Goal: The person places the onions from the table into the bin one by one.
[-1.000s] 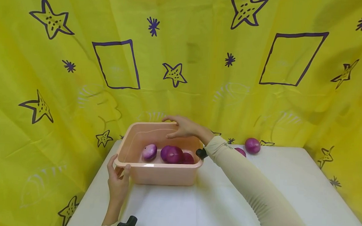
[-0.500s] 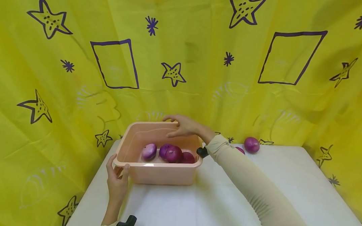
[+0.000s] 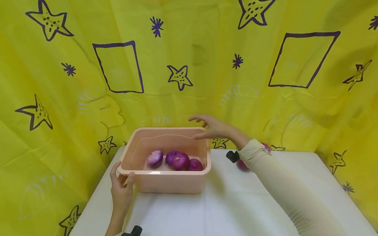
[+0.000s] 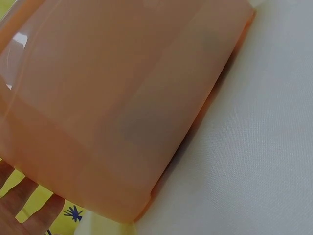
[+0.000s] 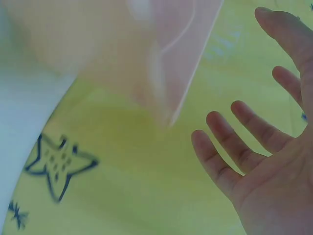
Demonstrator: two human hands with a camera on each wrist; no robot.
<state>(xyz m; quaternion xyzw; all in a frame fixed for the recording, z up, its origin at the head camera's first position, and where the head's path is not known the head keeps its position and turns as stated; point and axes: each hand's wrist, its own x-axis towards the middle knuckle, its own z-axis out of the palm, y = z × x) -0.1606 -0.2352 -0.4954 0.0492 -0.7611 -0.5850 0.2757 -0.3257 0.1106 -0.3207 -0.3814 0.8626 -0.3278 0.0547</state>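
Observation:
A peach plastic bin stands on the white table with several red onions inside. My left hand grips the rim at its near left corner, thumb on the near side. In the left wrist view the bin's wall fills most of the frame, with fingers at the lower left. My right hand hovers by the far right corner of the bin, holding nothing. The right wrist view shows its fingers spread and apart from the bin.
Right of the bin, two more red onions lie on the table: one onion beneath the right forearm, another onion behind it, both partly hidden by the sleeve. A yellow patterned curtain hangs behind and beside the table.
My right hand has let go of the bin's far rim and moved right and slightly up. The left hand keeps its grip. The onions in the bin have shifted slightly.

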